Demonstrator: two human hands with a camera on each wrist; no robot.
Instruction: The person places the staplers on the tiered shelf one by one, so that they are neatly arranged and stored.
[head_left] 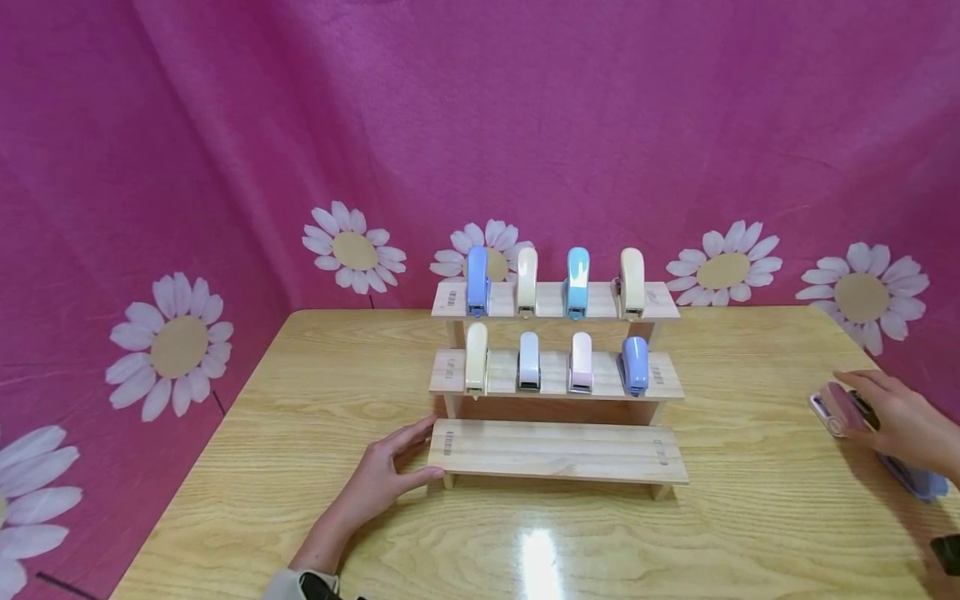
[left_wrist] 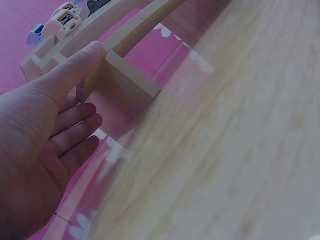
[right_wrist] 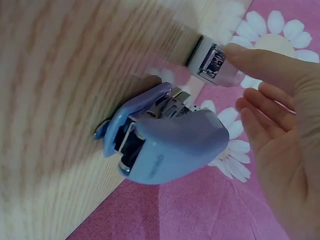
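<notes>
Toward the table's right edge, my right hand (head_left: pixel 900 421) holds a pink stapler (head_left: pixel 832 408) between thumb and fingers. In the right wrist view the thumb lies against this stapler (right_wrist: pixel 232 75), whose end faces the camera. Close by, a blue-violet stapler (right_wrist: pixel 175 145) rests on the table, partly hidden under the hand in the head view. My left hand (head_left: pixel 386 471) grips the left end of the lowest step of a three-step wooden stand (head_left: pixel 555 450), thumb at the front edge and fingers behind. The left wrist view shows its thumb on the wood (left_wrist: pixel 130 75).
Several staplers stand in rows on the upper two steps: a blue one (head_left: pixel 477 279) and a light blue one (head_left: pixel 577 283) on top, a pale pink one (head_left: pixel 581 362) in the middle. Behind the wooden table (head_left: pixel 300 392) hangs a magenta cloth (head_left: pixel 525 125) with daisies.
</notes>
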